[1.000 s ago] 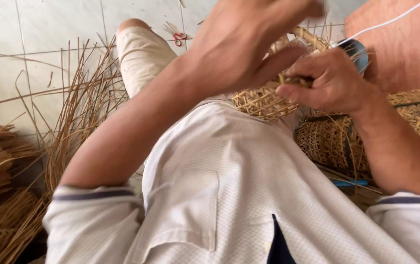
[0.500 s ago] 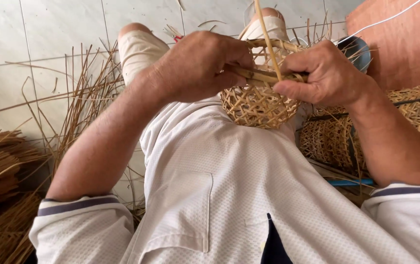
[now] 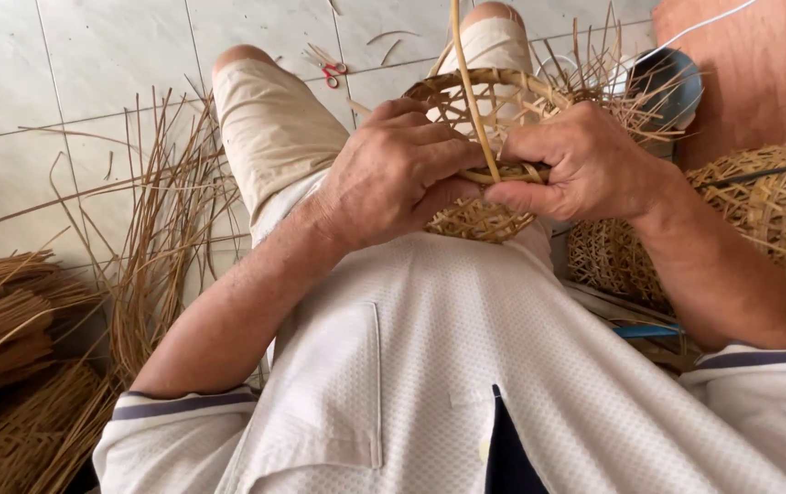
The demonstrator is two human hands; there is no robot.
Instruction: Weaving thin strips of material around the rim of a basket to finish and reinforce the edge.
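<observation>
A small round basket [image 3: 480, 220] of open-woven tan rattan rests in my lap, its rim turned toward my knees. My left hand [image 3: 393, 174] grips the near rim from the left. My right hand [image 3: 581, 165] pinches the same rim from the right, thumb against the binding. A long pale rattan strip [image 3: 468, 82] rises from between my fingers and runs up out of the picture. Loose strip ends stick out of the far rim. My palms hide the part of the rim being bound.
Loose rattan strips [image 3: 150, 247] fan over the tiled floor at left, with tied bundles [image 3: 4, 311] beside them. Larger woven baskets [image 3: 768, 210] stand at right under an orange board [image 3: 759, 73]. Red-handled scissors [image 3: 331, 71] lie beyond my knees. A blue-rimmed round container [image 3: 672, 82] sits far right.
My left hand came down from in front of the camera and closed on the basket rim. The view tilted downward, and the long strip now stands upright between both hands.
</observation>
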